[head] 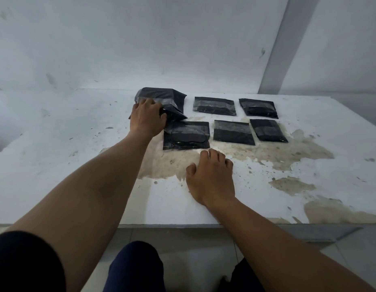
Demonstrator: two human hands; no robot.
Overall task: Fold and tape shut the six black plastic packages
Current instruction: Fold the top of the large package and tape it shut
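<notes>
Held package: the bulky, crumpled black plastic package (162, 102) is found at the far-left corner of the grid, tilted, its lower edge over the near-left flat black package (186, 134).
Left hand (147, 119): nearer; fingers curled on the held package's left end.
Long axis: judged left to right.
Right hand (210, 175): spread flat on the stained white table (77, 165), nothing held.
Other flat black packages (233, 132): taped, laid rightward.

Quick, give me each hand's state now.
Left hand: gripping the far-left black package.
Right hand: holding nothing, fingers loosely bent, resting on the table.
</notes>
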